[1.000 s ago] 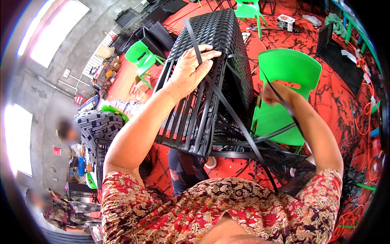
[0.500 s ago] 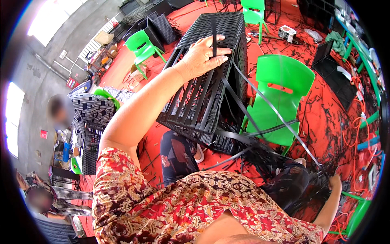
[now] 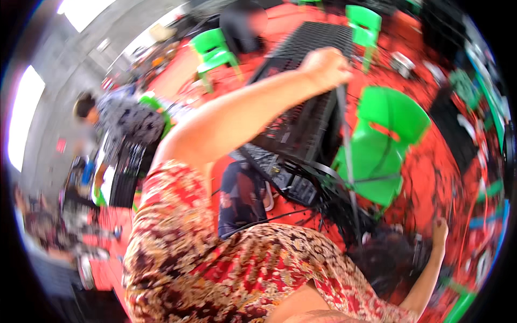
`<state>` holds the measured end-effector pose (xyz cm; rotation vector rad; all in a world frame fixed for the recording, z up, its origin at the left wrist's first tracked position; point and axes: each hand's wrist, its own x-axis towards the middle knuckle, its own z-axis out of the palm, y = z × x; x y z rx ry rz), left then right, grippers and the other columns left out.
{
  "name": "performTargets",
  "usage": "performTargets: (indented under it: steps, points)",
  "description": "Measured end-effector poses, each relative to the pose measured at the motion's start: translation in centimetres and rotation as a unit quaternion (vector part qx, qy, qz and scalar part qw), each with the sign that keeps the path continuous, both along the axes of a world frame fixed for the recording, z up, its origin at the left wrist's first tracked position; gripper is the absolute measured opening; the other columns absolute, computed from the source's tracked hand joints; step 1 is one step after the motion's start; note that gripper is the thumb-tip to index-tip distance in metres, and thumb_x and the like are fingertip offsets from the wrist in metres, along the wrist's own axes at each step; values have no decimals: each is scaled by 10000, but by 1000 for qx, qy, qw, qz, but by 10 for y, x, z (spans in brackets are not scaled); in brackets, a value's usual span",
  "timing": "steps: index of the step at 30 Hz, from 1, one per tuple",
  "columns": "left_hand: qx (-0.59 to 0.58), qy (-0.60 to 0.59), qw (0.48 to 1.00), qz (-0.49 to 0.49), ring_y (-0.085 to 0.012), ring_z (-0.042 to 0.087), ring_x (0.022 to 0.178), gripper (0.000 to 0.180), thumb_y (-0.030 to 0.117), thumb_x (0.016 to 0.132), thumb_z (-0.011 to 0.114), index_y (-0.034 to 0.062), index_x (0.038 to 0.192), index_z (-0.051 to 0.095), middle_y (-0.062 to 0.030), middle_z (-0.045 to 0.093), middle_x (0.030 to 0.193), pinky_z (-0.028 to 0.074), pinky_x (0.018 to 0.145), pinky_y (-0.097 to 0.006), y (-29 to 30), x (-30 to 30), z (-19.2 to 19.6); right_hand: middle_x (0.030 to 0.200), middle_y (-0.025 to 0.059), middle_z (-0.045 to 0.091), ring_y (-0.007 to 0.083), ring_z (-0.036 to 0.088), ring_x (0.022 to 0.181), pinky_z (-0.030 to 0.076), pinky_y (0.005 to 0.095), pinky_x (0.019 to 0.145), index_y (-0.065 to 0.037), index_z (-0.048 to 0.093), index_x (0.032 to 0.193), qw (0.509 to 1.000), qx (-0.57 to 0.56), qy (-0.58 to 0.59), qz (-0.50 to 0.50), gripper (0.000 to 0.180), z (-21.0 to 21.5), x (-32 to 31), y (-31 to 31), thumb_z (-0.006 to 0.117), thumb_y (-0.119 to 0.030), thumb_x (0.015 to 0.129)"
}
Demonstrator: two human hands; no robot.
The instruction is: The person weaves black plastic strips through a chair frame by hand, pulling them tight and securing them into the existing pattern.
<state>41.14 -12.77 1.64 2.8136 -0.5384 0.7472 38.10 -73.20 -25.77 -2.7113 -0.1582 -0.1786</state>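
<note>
A half-woven black plastic rattan basket (image 3: 318,46) leans in front of me. Its top is closely woven, while the side toward me shows bare bars. Over its right edge, my left hand (image 3: 326,67) is closed round a flat black plastic strip (image 3: 347,145), which hangs down past a green chair. Blur hides the exact finger grip. Far out to my lower right, my right hand (image 3: 440,230) looks closed; whatever it may hold cannot be made out. Loose black strips (image 3: 344,207) trail from the basket's lower end toward my knees.
Just right of the basket stands a green plastic chair (image 3: 371,156). Another green chair (image 3: 214,51) is beyond to the left, and a third (image 3: 365,29) stands at the back. Strip scraps litter the red floor. A person (image 3: 132,116) sits working at left.
My left hand has moved right to the basket's edge, its spread fingers now closed. The basket has tilted. My right hand has shifted slightly upward. The view has swung and blurred.
</note>
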Motion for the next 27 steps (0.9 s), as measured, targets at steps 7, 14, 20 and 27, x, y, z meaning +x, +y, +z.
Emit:
performTargets:
  steps: [7,14,20,27]
  points:
    - [-161,14,986,-37,-275,600,641,192,292,624,589,116,674,646,-108,608,647,477,600,-370,-41,48,-33,1204,117,479,214,462,1118,388,316,913,4,441,1195,695,604,231,313,325,118,104,308,435,-154,911]
    - [-191,7,981,16,-277,610,675,166,268,603,605,123,665,655,-104,621,669,478,632,-372,-25,41,-43,954,24,578,100,542,780,446,223,638,-49,499,1107,501,658,388,408,271,143,106,433,478,-227,904]
    - [-276,61,955,89,-286,610,667,166,221,605,592,71,650,646,-139,609,657,482,623,-377,-37,38,-36,571,-54,402,30,336,436,297,169,386,-81,527,885,612,632,330,343,145,135,107,410,516,-226,884]
    - [-261,91,954,115,-200,622,741,309,396,732,587,114,819,679,-93,641,742,482,710,-321,-29,20,-20,506,-61,358,29,282,356,200,178,320,-94,509,716,908,319,194,192,147,-7,145,167,536,-198,816]
